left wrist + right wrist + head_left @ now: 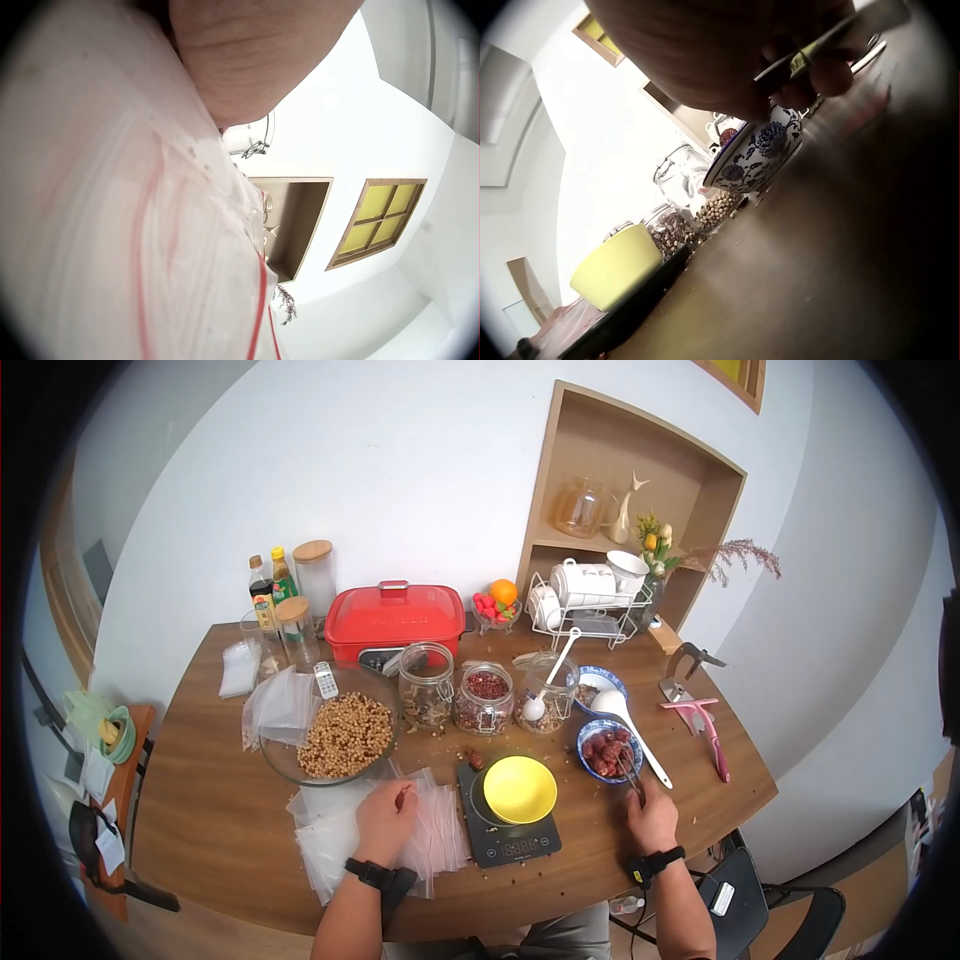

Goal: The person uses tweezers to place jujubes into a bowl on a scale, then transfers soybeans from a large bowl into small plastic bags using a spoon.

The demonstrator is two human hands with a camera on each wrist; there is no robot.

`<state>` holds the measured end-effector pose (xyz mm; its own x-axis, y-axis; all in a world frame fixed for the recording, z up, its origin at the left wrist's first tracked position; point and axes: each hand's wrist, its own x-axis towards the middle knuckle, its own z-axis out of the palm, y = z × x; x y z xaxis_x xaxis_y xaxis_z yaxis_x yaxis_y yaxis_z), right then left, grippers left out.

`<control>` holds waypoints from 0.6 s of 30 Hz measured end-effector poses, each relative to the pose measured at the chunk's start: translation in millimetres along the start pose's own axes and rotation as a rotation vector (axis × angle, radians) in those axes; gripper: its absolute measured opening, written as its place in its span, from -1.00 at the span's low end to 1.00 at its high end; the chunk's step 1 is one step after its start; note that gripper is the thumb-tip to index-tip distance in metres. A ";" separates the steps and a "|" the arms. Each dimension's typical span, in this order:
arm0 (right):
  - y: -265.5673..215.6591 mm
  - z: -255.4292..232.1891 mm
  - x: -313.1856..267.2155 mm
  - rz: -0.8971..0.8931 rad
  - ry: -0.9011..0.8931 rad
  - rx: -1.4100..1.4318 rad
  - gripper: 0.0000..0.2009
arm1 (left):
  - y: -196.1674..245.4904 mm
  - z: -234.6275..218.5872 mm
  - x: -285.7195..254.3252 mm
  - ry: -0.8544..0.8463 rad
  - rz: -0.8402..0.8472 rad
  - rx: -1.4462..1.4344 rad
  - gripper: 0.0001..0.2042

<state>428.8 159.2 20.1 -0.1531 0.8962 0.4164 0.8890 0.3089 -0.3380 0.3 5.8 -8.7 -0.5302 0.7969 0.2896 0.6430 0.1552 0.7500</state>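
Note:
My right hand [652, 816] grips metal tongs [630, 775] at the near side of a blue-and-white bowl [584, 764] of red dates [607, 748]. The tong tips reach in among the dates. In the right wrist view the flat metal arm of the tongs [870, 28] sticks out past the fingers. My left hand [385, 820] rests with loosely curled fingers on clear zip bags [325, 850]. Between the hands a yellow bowl [520, 790] sits on a black kitchen scale [512, 845]. One loose date [475, 759] lies by the scale's far left corner.
A glass bowl of beige beans [345, 738] stands left. Behind are glass jars [484, 705], a red electric cooker [395, 618] and a dish rack [590, 622]. A white ladle [645, 745] leans across a second patterned bowl [610, 682]. A pink peeler-like tool [712, 740] lies right.

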 end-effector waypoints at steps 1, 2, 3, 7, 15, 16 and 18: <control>-2.1 -4.8 5.1 -0.031 0.012 -0.007 -0.80 | 0.5 0.2 -0.2 -0.002 -0.001 0.003 -0.81; -4.6 -9.1 10.3 -0.061 0.025 -0.015 -0.80 | 0.4 0.5 -0.4 0.004 0.004 0.005 -0.81; -4.6 -11.9 14.8 -0.087 0.027 -0.045 -0.80 | -0.2 0.6 -0.6 0.010 0.011 0.007 -0.81; -13.6 -32.6 30.2 -0.155 -0.034 -0.132 -0.81 | -1.7 1.3 -0.2 0.012 0.005 0.002 -0.81; -11.4 -30.7 42.9 -0.197 -0.123 -0.198 -0.81 | 0.5 0.2 -0.4 -0.002 -0.011 0.002 -0.81; -10.8 -29.6 45.8 -0.194 -0.103 -0.192 -0.81 | 0.5 -0.4 0.2 -0.006 -0.017 0.000 -0.81; -8.8 -24.9 54.2 -0.185 -0.065 -0.171 -0.80 | -0.3 -0.5 0.4 0.002 -0.011 0.000 -0.81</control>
<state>423.4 197.1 66.7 -0.3420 0.8498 0.4011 0.9027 0.4157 -0.1110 -0.4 5.8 -8.5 -0.5381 0.7941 0.2826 0.6374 0.1640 0.7529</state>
